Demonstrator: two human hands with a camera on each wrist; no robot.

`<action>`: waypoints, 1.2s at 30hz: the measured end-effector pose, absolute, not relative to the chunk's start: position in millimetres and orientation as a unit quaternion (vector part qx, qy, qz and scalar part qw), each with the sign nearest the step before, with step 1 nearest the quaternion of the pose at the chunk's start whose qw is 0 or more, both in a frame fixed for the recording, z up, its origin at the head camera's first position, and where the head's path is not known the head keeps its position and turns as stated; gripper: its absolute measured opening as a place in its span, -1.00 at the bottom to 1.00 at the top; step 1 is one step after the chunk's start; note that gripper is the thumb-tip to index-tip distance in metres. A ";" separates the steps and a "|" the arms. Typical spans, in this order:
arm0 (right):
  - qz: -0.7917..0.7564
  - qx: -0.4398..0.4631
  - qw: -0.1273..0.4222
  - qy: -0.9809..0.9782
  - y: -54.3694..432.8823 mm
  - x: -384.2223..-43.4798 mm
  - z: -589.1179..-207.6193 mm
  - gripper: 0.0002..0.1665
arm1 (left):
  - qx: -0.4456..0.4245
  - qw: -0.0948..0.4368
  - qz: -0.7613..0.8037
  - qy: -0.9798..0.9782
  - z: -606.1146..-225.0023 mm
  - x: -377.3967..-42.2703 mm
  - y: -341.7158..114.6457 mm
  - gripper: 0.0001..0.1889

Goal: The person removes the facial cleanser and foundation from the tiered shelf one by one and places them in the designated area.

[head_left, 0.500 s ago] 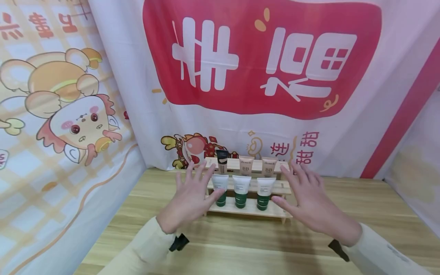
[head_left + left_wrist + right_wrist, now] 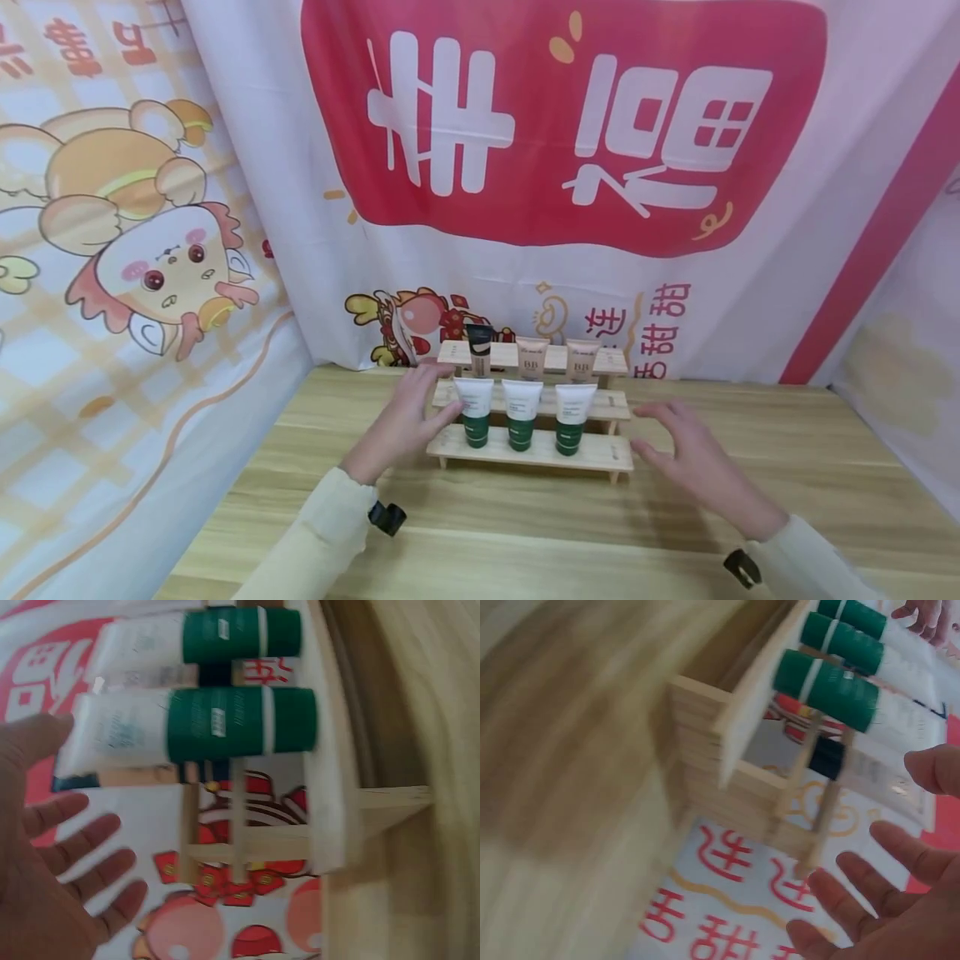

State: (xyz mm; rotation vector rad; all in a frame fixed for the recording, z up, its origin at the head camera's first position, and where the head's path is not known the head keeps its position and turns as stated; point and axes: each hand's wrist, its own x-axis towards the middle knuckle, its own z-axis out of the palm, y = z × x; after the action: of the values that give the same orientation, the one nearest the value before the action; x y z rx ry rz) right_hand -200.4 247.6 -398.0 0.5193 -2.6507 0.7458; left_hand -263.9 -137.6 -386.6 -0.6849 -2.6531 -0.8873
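Observation:
A three-tier wooden display rack [image 2: 442, 443] stands on the table. Three white-and-green tubes [image 2: 522, 412] are lined up on the rack toward the front. Behind them are a dark-topped tube [image 2: 480, 348] and two beige BB cream tubes [image 2: 532, 357], their lower parts hidden. My left hand [image 2: 397, 425] is beside the rack's left end, fingers extended, thumb close to the leftmost white-and-green tube [image 2: 217, 724]; contact cannot be told. Off the right end, my right hand [image 2: 701, 467] hovers with fingers apart, holding nothing. In the right wrist view its spread fingers [image 2: 904, 855] are apart from the wood.
The wood-grain table [image 2: 480, 533] extends in front of the rack and to both sides. A white curtain with a red printed panel [image 2: 540, 217] hangs behind. A cartoon-print cloth [image 2: 150, 333] forms the left side. Dark bands [image 2: 387, 518] are on both wrists.
Both hands have moved from in front of the rack out to its two ends, the left going left and the right going right and lower. The rack and tubes keep their arrangement.

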 end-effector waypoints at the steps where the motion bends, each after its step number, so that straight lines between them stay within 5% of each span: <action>1: 0.268 0.185 0.162 -0.931 249.3 -203.0 -405.1 -0.52 | -0.241 0.128 -0.322 -0.907 -391.2 -266.0 -139.0 -0.42; 16: 0.303 0.133 0.059 -0.942 256.7 -224.1 -451.9 -0.60 | -0.257 0.113 -0.418 -0.864 -415.8 -276.5 -128.4 -0.55; 36: 0.322 0.129 0.050 -0.937 256.3 -222.3 -459.8 -0.62 | -0.245 0.078 -0.433 -0.864 -427.2 -282.5 -125.1 -0.59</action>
State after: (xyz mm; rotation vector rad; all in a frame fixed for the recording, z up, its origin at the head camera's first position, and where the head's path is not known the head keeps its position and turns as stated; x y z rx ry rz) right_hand -222.3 256.3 -459.8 0.3926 -2.8530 0.9815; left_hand -282.5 -125.1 -427.2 -0.7347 -2.5873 -1.2971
